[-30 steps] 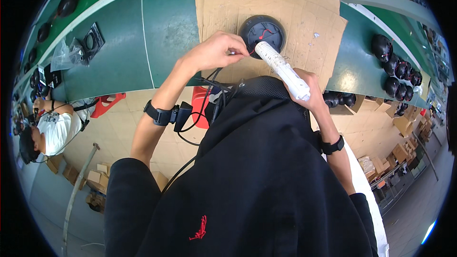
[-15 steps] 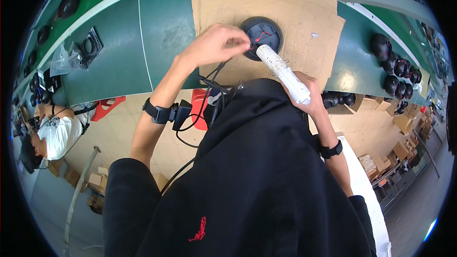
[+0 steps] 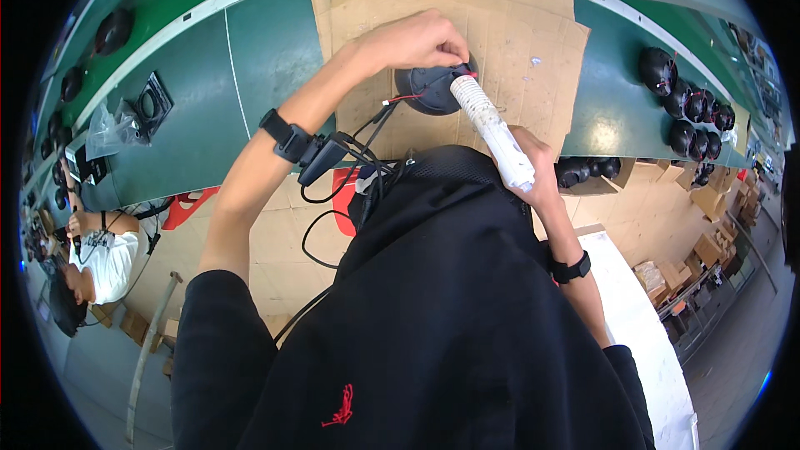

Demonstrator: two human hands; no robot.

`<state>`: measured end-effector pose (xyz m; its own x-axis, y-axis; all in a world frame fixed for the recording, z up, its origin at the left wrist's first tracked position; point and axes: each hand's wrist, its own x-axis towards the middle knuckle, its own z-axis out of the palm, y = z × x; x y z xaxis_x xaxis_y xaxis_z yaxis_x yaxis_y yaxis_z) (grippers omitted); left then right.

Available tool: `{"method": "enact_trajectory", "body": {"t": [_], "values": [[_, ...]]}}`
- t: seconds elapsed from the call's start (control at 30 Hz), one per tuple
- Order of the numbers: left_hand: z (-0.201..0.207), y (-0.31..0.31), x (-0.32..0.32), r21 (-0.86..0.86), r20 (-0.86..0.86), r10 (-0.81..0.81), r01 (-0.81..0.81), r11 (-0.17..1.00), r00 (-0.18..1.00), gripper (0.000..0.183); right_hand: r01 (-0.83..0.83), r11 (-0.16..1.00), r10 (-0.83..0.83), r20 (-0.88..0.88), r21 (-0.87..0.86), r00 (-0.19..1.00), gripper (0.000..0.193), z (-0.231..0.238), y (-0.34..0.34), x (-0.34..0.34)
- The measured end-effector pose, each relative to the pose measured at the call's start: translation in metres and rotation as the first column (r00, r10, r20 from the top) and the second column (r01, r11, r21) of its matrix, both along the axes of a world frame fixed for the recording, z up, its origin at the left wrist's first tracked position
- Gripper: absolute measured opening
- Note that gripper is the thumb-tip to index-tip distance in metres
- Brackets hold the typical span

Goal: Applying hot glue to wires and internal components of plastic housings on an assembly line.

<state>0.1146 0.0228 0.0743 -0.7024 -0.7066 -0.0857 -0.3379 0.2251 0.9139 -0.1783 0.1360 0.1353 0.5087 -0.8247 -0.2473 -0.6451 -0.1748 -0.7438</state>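
On the cardboard sheet (image 3: 533, 25) lies a round black housing (image 3: 425, 92), partly hidden under my left hand. A thin red wire (image 3: 406, 97) with a small white plug sticks out on its left side. My left hand (image 3: 421, 40) reaches over the housing, fingertips pinched at its upper right edge on a piece of red wire (image 3: 469, 74). My right hand (image 3: 535, 165) is wrapped round a white stick-shaped tool (image 3: 498, 137) with a ribbed front barrel. The barrel's tip is close to the pinched wire; whether they touch I cannot tell.
Several black round housings (image 3: 683, 104) stand at the right of the green bench (image 3: 287, 42). A plastic bag (image 3: 108, 129) and a flat black package (image 3: 156, 104) lie at the left. Black cables (image 3: 367, 146) hang by my left wrist. A person (image 3: 108, 262) sits far left.
My left hand has moved right and over the housing, its fingers now pinched by the barrel tip. The plugged red wire now shows at the housing's left. My right hand still holds the white tool.
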Motion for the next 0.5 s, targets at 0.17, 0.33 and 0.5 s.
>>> {"method": "enact_trajectory", "body": {"t": [0.17,0.33,0.5], "values": [[0.008,-0.014,-0.004,0.001,0.053,-0.109,0.110,0.994,0.993,0.022,-0.005,1.000,0.006,0.008,-0.021,1.000,0.026,0.003,-0.004,0.000],[0.024,0.007,0.024,-0.132,0.275,-0.125,0.166,0.977,0.953,0.037,-0.025,0.999,0.026,0.028,-0.041,0.999,0.026,0.005,-0.005,-0.003],[0.018,0.017,0.021,-0.176,0.151,-0.156,0.182,0.967,0.976,0.028,-0.019,1.000,0.020,-0.022,0.024,1.000,0.027,0.005,-0.004,-0.006]]}}
